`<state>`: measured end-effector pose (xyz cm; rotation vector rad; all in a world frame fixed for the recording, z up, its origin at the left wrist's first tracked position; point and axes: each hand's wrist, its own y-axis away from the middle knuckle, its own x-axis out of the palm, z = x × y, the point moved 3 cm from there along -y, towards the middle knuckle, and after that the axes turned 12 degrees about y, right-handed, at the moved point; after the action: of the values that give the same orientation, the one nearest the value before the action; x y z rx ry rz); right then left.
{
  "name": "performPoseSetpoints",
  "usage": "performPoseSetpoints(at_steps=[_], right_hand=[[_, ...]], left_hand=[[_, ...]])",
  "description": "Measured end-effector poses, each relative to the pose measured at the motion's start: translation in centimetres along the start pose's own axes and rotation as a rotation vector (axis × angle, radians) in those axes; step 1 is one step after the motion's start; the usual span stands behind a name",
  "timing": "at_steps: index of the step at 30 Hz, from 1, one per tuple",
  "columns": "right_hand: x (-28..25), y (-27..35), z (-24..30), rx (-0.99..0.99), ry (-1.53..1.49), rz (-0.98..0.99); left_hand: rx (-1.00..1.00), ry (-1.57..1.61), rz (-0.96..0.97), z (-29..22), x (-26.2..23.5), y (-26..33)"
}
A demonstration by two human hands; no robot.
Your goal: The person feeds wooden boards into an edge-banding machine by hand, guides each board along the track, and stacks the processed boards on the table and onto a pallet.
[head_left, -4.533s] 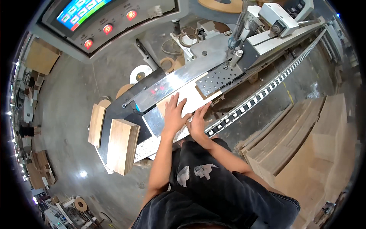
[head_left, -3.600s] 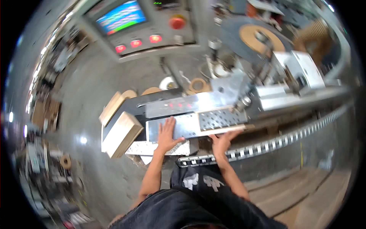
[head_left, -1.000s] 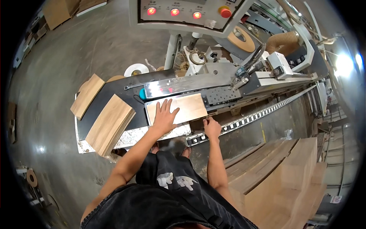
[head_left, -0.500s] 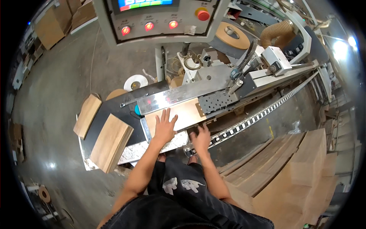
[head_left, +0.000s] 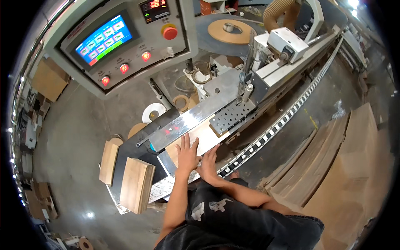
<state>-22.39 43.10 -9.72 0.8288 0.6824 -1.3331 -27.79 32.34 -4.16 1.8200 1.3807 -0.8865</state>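
A pale wooden board [head_left: 207, 136] lies flat on the machine's infeed, along a shiny metal guide [head_left: 196, 116]. Its far right end meets a black perforated plate [head_left: 233, 118]. My left hand [head_left: 187, 157] rests on top of the board, open, fingers stretched forward. Beside it my right hand [head_left: 208, 166] is at the board's near edge, fingers extended and its thumb side close to the left hand. Whether those right fingertips press on the edge or merely touch it is hard to tell. A metal strip [head_left: 166, 162] borders the board's left end.
Two stacks of wooden boards, a nearer one [head_left: 134, 183] and a smaller one [head_left: 108, 160], sit on the black table at left. A control panel [head_left: 137, 79] overhangs the machine. A roller track [head_left: 266, 139] runs off right, near a large cardboard-coloured stack [head_left: 316, 154].
My right hand has moved in beside my left hand, against the board's near edge. My left hand stays on the board. The view has turned, showing more of the control panel.
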Motion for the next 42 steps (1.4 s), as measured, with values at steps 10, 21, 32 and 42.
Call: performPoseSetpoints(at_steps=[10,21,32,42], right_hand=[[-3.4,-3.1,-2.3,0.152,-0.048,0.057],[-9.4,-7.0,-8.0,0.161,-0.086,-0.053],[-13.2,-9.8,-13.9,0.119,-0.115,-0.102],[-17.7,-13.1,-20.7,0.152,0.214,-0.222]], left_hand=[[0.032,0.102,0.033,-2.8,0.9,-2.8],[-0.109,0.421,-0.055,-3.2,0.6,-0.5],[-0.193,0.266,-0.229,-3.0,4.4,1.4],[-0.145,0.157,-0.187,-1.7,6.2,-0.1]])
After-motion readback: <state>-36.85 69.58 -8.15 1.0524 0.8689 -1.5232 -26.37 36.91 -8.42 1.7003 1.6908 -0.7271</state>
